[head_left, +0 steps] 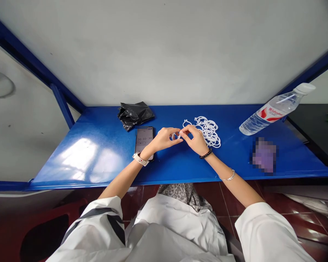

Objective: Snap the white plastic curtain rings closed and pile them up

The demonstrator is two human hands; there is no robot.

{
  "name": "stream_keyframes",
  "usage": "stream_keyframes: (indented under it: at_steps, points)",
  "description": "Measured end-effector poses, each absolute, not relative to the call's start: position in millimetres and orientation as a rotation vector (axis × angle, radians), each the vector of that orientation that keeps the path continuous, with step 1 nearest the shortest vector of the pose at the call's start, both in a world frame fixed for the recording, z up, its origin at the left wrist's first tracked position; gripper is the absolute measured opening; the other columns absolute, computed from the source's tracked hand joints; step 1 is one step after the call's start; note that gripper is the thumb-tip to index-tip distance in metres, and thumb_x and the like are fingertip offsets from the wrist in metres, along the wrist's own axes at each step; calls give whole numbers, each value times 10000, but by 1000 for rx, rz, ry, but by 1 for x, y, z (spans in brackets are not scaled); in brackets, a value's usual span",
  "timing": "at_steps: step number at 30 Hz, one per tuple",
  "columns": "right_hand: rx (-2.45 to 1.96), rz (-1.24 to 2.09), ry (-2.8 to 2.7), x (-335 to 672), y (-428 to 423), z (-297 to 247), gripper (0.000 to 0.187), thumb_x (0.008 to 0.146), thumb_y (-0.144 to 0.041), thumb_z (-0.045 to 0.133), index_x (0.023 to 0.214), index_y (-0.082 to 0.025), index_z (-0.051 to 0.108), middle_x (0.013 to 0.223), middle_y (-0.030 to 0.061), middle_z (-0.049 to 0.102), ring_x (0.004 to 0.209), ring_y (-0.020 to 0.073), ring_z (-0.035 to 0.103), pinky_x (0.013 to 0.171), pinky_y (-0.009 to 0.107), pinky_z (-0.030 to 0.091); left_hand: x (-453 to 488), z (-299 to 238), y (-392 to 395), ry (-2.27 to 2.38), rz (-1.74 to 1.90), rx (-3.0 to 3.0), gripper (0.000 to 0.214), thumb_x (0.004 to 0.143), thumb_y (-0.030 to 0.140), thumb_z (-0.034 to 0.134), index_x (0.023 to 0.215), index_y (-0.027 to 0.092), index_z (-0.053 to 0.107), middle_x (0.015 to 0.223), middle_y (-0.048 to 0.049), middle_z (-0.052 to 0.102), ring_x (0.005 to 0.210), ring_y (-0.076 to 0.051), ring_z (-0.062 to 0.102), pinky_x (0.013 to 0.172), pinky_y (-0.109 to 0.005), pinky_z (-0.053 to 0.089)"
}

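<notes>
Each grip is pinched closed on one small white ring [175, 135], left hand [165, 139] and right hand [195, 140] meeting fingertip to fingertip just above the blue bench [98, 149]. The pile of white rings [210, 131] lies just beside the right hand, and the phone [144, 139] by the left wrist.

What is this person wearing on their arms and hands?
Both hands are bare, no gloves. The left hand wears a pale wristband; the right hand has a black bead bracelet and, further up the forearm, a thin silver bangle. The white left sleeve carries dark grey stripes; the white right sleeve looks plain.
</notes>
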State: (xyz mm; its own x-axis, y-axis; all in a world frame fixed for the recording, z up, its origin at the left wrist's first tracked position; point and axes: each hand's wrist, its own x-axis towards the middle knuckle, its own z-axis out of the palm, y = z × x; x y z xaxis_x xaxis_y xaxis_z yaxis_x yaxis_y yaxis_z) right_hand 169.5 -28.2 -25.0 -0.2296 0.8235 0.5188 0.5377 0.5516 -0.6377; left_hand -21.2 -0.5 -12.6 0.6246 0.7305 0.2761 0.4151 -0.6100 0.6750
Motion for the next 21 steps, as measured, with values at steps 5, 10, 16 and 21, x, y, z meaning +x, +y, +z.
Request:
stream_keyframes:
  at_steps: [5,10,16,21]
  points:
    - [-1220,204,-2008,176,-20,-36,193,1013,-284,487,1104,-232,650,1017,90,723,993,278,644,919,466,517,-28,-20,8,1155,661,2476,370,930,338,664,1262,175,657,1134,-110,709,988,-240,661,855,-342,538]
    - [-1451,29,-2078,190,-6,-60,357,981,-255,488,1304,-158,604,1312,183,666,1229,367,568,1016,587,469,-37,-26,14,1351,446,2675,364,921,355,692,1227,159,664,1162,-141,672,1092,-299,618,937,-408,527]
    - [-1475,-7,-2152,195,-3,-71,243,978,-243,519,1171,-202,662,1140,159,711,1132,361,586,978,574,458,-38,-28,15,1356,338,2709,373,921,382,697,1195,130,678,1149,-154,669,1081,-313,614,952,-431,507]
    - [-1510,57,-2155,189,-7,-60,133,970,-213,552,921,-210,675,962,116,715,1019,333,600,960,554,439,-35,-26,14,1359,414,2635,386,936,402,682,1196,117,685,1152,-161,676,1111,-320,614,950,-435,506]
